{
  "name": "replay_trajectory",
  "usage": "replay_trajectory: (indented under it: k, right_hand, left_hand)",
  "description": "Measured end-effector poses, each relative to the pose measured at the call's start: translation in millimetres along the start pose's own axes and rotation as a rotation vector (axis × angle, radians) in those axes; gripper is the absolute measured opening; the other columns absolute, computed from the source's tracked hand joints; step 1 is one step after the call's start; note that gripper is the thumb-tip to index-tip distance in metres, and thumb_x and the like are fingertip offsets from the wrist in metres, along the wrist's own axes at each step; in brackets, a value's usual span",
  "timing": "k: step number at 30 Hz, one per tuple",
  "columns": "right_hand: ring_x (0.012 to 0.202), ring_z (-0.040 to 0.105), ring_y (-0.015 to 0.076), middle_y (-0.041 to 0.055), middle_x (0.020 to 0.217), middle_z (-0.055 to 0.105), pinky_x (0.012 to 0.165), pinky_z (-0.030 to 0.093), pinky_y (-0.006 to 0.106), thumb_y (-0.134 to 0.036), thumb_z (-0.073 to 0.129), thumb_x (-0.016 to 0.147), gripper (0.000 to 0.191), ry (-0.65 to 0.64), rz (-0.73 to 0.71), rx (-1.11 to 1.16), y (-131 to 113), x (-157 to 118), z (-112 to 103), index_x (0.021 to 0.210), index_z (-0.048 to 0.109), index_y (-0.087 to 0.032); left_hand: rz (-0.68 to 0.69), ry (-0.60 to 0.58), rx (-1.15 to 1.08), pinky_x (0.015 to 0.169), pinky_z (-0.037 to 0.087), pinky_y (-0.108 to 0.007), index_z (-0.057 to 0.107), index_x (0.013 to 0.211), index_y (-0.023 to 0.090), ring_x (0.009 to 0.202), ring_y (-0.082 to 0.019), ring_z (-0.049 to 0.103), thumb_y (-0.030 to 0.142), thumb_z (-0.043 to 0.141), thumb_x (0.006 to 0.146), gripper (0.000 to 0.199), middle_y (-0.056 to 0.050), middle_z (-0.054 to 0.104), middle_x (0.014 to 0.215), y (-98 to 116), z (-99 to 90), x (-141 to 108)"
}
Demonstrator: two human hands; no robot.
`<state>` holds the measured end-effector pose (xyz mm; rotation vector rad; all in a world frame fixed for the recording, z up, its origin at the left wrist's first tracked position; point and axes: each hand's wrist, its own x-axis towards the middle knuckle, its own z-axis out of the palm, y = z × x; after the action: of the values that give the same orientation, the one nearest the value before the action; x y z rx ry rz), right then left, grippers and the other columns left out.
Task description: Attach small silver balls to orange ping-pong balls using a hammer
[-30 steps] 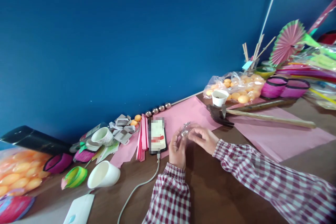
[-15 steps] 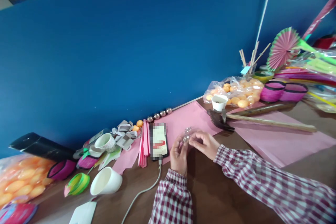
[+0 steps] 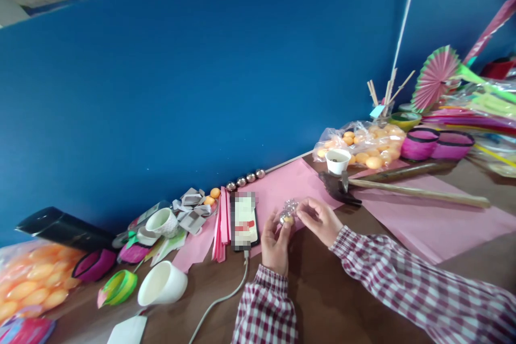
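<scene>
My left hand (image 3: 274,242) is closed, its thumb and fingers around a small shiny ball (image 3: 287,220) that looks silvery with a yellowish patch. Just beyond the ball is a glittery, partly clear silver piece (image 3: 291,205); whether it is joined to the ball I cannot tell. My right hand (image 3: 320,219) reaches in from the right, thumb and forefinger pinched together beside the silver piece. Anything between those fingertips is too small to make out. Both hands are above the front edge of a pink paper sheet (image 3: 278,183).
Left of my hands lies a phone (image 3: 245,220) with a cable (image 3: 217,295). Several shiny balls (image 3: 250,177) line the wall. A hammer (image 3: 419,192), a small white cup (image 3: 337,160) and a bag of orange balls (image 3: 374,142) are on the right. A white cup (image 3: 163,282) lies tipped at left.
My right hand has drawn slightly away to the right from the left hand. More of the ball and its yellowish patch now shows. The view has shifted slightly.
</scene>
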<state>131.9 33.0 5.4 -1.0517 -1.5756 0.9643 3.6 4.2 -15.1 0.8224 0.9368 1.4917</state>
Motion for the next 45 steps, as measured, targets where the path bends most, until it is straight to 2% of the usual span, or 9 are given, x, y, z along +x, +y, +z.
replay_trajectory:
  k: [5,11,20,26,30,45]
  right_hand:
    - [0.065,0.056,0.0138,0.0018,0.075,0.062,0.057,0.044,0.024,-0.022,0.047,0.075,0.011,0.027,0.009,-0.028,-2,1,-1,0.078,0.056,-0.018]
    - [0.074,0.057,0.0145,0.0018,0.077,0.062,0.066,0.045,0.025,-0.023,0.047,0.076,0.011,0.015,-0.027,-0.002,-3,0,0,0.077,0.057,-0.017]
    - [0.071,0.055,0.0136,0.0007,0.073,0.06,0.067,0.044,0.025,-0.027,0.054,0.074,0.011,-0.028,-0.04,0.011,-3,-2,2,0.071,0.058,-0.018]
    - [0.094,0.053,0.0173,0.0062,0.101,0.056,0.078,0.044,0.029,-0.027,0.057,0.071,0.011,-0.058,0.01,0.06,0,-1,3,0.069,0.06,-0.016]
    - [0.1,0.05,0.0183,0.0073,0.106,0.055,0.082,0.042,0.029,-0.026,0.057,0.071,0.012,-0.106,0.031,0.086,-1,-2,3,0.069,0.061,-0.015]
    - [0.086,0.057,0.017,0.0057,0.086,0.064,0.074,0.044,0.028,-0.026,0.055,0.072,0.013,-0.133,0.077,0.066,-4,-2,2,0.07,0.061,-0.014]
  left_hand:
    - [0.016,0.046,0.023,0.079,0.045,-0.033,0.053,0.096,0.017,0.087,-0.017,0.058,0.025,0.061,0.068,0.03,-0.007,0.059,0.099,3,3.0,-1]
    - [-0.001,0.016,0.022,0.085,0.042,-0.034,0.051,0.108,0.017,0.095,-0.019,0.056,0.026,0.06,0.069,0.04,-0.01,0.059,0.106,0,-0.1,1]
    - [-0.011,0.036,0.005,0.09,0.038,-0.036,0.051,0.108,0.016,0.098,-0.02,0.055,0.024,0.063,0.067,0.044,-0.01,0.06,0.104,-2,-3.3,2]
    - [0.002,0.005,0.018,0.088,0.039,-0.038,0.051,0.108,0.016,0.096,-0.021,0.056,0.026,0.063,0.067,0.045,-0.01,0.06,0.104,-3,-3.7,3]
    - [-0.005,-0.019,0.048,0.089,0.039,-0.04,0.049,0.109,0.015,0.097,-0.022,0.055,0.025,0.062,0.067,0.045,-0.011,0.06,0.103,-2,-4.6,3]
    - [0.047,-0.015,0.12,0.088,0.04,-0.039,0.048,0.109,0.016,0.1,-0.022,0.053,0.024,0.06,0.069,0.043,-0.011,0.057,0.108,-8,-9.0,5]
